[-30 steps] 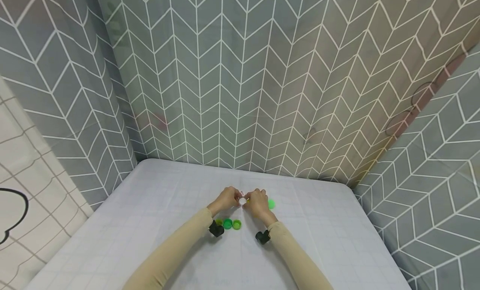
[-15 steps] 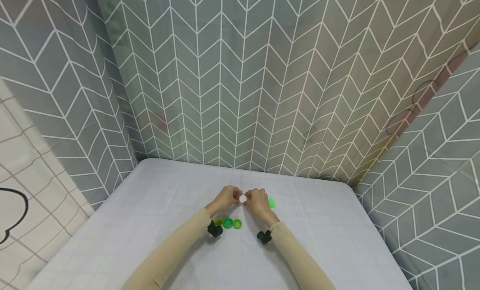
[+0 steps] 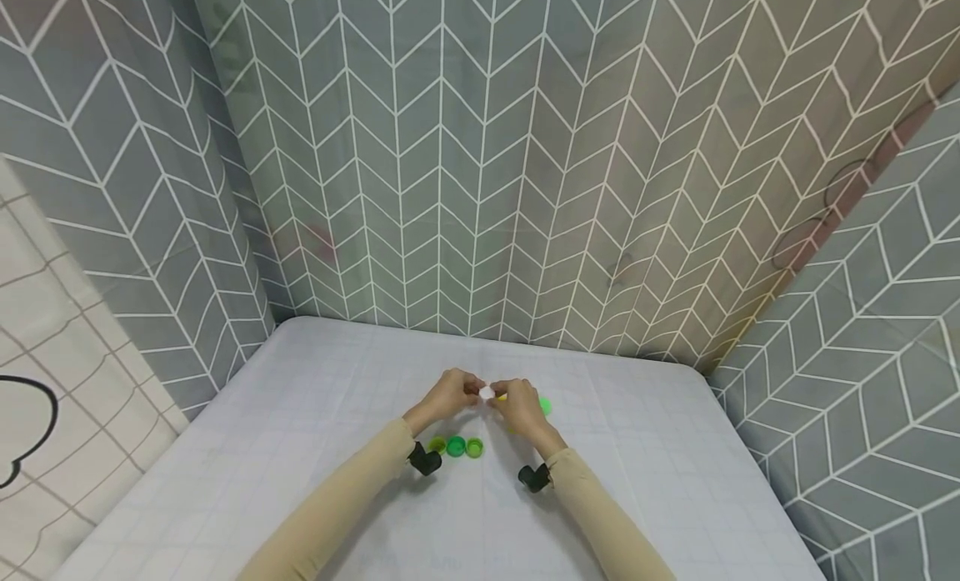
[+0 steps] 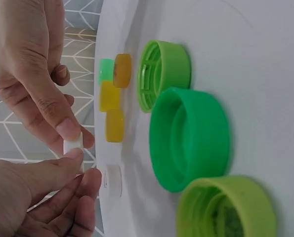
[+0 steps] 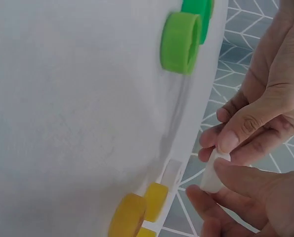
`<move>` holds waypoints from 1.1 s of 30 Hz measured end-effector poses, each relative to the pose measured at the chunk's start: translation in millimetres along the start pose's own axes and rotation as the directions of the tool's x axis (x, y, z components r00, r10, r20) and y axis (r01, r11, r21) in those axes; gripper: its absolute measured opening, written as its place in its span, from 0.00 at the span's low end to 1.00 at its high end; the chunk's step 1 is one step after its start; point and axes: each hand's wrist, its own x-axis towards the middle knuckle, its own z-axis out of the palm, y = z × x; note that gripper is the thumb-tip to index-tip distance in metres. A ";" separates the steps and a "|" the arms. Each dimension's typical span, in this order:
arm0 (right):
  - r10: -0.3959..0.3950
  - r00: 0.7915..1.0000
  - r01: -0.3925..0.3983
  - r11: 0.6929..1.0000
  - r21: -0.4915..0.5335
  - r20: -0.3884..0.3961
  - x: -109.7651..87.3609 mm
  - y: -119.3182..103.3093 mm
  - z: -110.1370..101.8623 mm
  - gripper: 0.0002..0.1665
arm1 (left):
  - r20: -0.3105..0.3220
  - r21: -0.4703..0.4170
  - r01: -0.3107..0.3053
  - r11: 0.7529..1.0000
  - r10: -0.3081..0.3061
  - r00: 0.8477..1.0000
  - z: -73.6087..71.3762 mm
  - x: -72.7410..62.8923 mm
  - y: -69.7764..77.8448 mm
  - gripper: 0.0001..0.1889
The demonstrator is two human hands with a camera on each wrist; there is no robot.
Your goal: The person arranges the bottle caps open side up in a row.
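Both hands pinch one small white bottle cap between thumbs and fingertips, held above the table. My left hand grips its left side and my right hand its right side. In the left wrist view the white cap is tilted on edge and partly hidden by the thumbs. In the right wrist view, the same white cap shows between the two thumbs. A second white cap lies on the table beyond the hands.
Nearer my body lie a yellow-green cap, a green cap and a light green cap in a row. Several yellow caps and a bright green cap lie by my right hand. A patterned curtain hangs behind the white table.
The hands have shifted slightly away from my body with the white cap between them, and the wrists have spread a little. The caps on the table have stayed put.
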 end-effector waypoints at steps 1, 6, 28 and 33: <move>-0.001 1.000 0.001 1.000 0.014 -0.002 -0.7 -0.6 -1.1 0.19 | -0.005 0.003 -0.013 1.000 0.013 1.000 -0.6 -0.5 0.3 0.13; -0.028 0.999 0.029 0.996 0.084 -0.014 -2.4 -0.9 -6.2 0.17 | -0.022 -0.022 -0.034 0.999 0.034 0.999 -1.5 -2.0 1.2 0.13; 0.087 0.988 -0.075 0.992 0.103 -0.124 -3.9 -0.1 -12.4 0.10 | -0.112 -0.035 -0.004 0.999 0.000 0.994 -2.6 0.1 11.9 0.08; 0.146 0.988 -0.144 0.989 0.041 -0.058 -11.4 -5.6 -20.6 0.10 | -0.075 0.000 0.024 1.000 -0.024 0.997 -0.3 0.0 14.7 0.05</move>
